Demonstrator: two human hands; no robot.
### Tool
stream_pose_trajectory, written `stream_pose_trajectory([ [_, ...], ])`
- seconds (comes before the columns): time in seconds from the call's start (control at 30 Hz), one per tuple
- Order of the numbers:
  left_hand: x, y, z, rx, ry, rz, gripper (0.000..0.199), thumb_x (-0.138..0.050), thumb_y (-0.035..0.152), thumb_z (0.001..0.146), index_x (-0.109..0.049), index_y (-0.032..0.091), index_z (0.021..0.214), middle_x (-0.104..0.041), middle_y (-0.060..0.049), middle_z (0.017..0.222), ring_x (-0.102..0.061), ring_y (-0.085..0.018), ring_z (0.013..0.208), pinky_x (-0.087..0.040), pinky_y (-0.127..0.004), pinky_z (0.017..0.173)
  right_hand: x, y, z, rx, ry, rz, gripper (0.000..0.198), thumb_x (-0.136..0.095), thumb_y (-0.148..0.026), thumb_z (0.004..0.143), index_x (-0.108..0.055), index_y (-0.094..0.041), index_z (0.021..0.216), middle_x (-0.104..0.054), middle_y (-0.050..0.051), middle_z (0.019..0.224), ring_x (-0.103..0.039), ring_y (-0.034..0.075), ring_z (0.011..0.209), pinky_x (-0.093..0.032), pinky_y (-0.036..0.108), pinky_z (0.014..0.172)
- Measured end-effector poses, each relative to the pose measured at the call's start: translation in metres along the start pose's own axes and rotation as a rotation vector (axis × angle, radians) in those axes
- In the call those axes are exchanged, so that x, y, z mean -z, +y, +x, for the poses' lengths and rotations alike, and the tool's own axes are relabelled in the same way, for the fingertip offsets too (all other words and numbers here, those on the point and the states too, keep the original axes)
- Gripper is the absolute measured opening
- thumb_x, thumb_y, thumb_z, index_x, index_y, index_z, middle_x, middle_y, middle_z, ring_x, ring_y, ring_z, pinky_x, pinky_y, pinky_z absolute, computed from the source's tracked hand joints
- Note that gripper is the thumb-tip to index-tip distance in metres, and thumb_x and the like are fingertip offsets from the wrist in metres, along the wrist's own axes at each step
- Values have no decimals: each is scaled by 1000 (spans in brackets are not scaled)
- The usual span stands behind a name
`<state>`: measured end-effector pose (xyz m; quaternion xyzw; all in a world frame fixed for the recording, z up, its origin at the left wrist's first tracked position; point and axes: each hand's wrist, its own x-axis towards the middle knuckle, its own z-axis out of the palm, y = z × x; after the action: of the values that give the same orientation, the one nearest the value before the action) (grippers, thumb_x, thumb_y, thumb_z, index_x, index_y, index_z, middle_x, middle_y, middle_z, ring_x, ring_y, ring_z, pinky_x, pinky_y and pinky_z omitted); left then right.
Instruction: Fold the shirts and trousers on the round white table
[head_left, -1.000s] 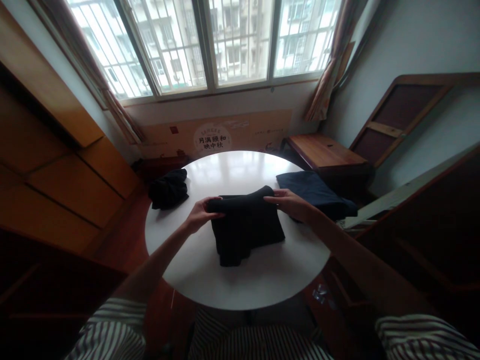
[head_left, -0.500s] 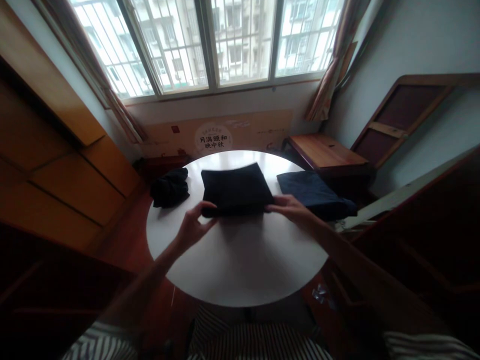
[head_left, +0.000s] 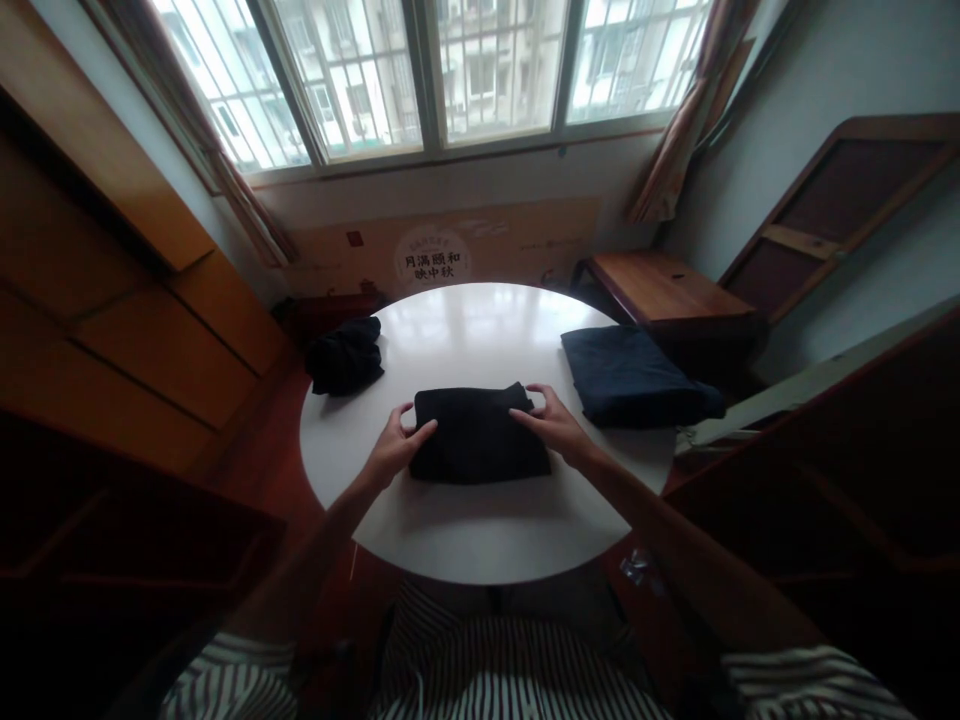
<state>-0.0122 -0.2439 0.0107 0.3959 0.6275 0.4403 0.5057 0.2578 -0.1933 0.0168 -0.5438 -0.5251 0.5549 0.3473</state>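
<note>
A folded black garment (head_left: pixel 480 437) lies near the middle of the white round table (head_left: pixel 495 545), a flat dark rectangle whose exact kind I cannot make out. My left hand (head_left: pixel 391 445) pinches its left edge, with the thumb on top and the fingers beyond the edge. At its upper right corner, my right hand (head_left: pixel 553 422) grips the cloth between thumb and fingers. To the right rests a folded dark navy garment (head_left: pixel 634 380), untouched. A crumpled black cloth (head_left: pixel 345 358) sits at the table's left edge, apart from both hands.
Behind the table stands a low wooden table (head_left: pixel 667 285) on the right, beneath a barred window (head_left: pixel 495 70). Yellow-brown cabinets (head_left: pixel 150 350) line the left side. Dark wooden furniture (head_left: pixel 840 480) flanks me at right. A small clear plastic item (head_left: pixel 636 566) lies below the table's right edge.
The black garment, tilted up between my hands before, now lies flatter and nearer to me. My hands have shifted from its near corners to its far part. The view has tipped slightly downward.
</note>
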Motion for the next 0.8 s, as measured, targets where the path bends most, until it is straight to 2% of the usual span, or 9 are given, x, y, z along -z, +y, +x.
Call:
stream_pose_trajectory([
  [0.17, -2, -20, 5, -85, 57, 42, 78, -73, 57, 79, -39, 18, 138, -65, 1, 70, -65, -17, 61, -49, -23, 54, 5, 22, -11, 179, 18, 60, 63, -68, -47, 74, -36, -27, 125, -61, -7, 67, -61, 17, 61, -44, 23, 54],
  [0.3, 7, -26, 2, -127, 33, 220, 77, -69, 61, 80, -41, 18, 139, -67, -3, 73, -67, -21, 64, -51, -27, 57, 16, 25, -19, 224, 54, -330, 40, -59, -42, 82, -48, -24, 117, -55, -6, 58, -57, 18, 55, -43, 27, 55],
  [0.37, 8, -16, 1, -247, 85, 403, 72, -70, 59, 80, -47, 19, 136, -70, -8, 86, -69, -25, 76, -55, -34, 68, 15, 14, -18, 352, 194, -595, 27, -56, -40, 88, -59, -21, 107, -60, 1, 65, -62, 22, 67, -48, 32, 68],
  [0.43, 3, -3, 2, -482, 174, 579, 62, -69, 52, 83, -52, 20, 133, -67, -14, 110, -65, -30, 103, -51, -41, 91, 7, 0, -14, 545, 251, -773, 28, -50, -40, 93, -65, -18, 105, -67, 11, 88, -64, 27, 89, -48, 36, 86],
  [0.47, -2, 4, 3, -609, 170, 647, 55, -66, 47, 86, -54, 21, 133, -63, -15, 122, -60, -31, 116, -45, -43, 102, 0, -7, -11, 641, 202, -827, 31, -47, -39, 96, -66, -18, 110, -68, 14, 102, -63, 28, 101, -45, 38, 94],
  [0.53, -13, 15, 11, -768, 0, 750, 42, -59, 36, 91, -57, 23, 131, -57, -13, 136, -49, -30, 131, -32, -44, 115, -16, -13, -3, 755, -1, -919, 37, -42, -34, 99, -62, -19, 126, -63, 14, 128, -56, 28, 121, -37, 41, 108],
  [0.63, -26, 15, 31, -689, -248, 817, 37, -57, 29, 91, -62, 23, 127, -55, -13, 141, -43, -31, 138, -20, -49, 119, -34, -4, 12, 687, -174, -1075, 49, -42, -39, 100, -48, -21, 145, -49, 10, 150, -41, 32, 138, -26, 51, 116],
  [0.73, -24, 5, 53, -503, -226, 811, 42, -58, 32, 91, -58, 21, 132, -46, -15, 150, -30, -35, 146, -13, -58, 118, -32, 14, 25, 543, -118, -1161, 56, -39, -51, 100, -44, -23, 149, -42, 10, 155, -35, 35, 142, -24, 56, 115],
  [0.8, -20, 1, 63, -421, -208, 809, 42, -55, 34, 93, -56, 22, 133, -44, -15, 152, -28, -36, 147, -12, -62, 116, -25, 21, 30, 468, -90, -1164, 52, -35, -48, 102, -45, -25, 148, -38, 9, 157, -34, 33, 144, -24, 58, 115],
])
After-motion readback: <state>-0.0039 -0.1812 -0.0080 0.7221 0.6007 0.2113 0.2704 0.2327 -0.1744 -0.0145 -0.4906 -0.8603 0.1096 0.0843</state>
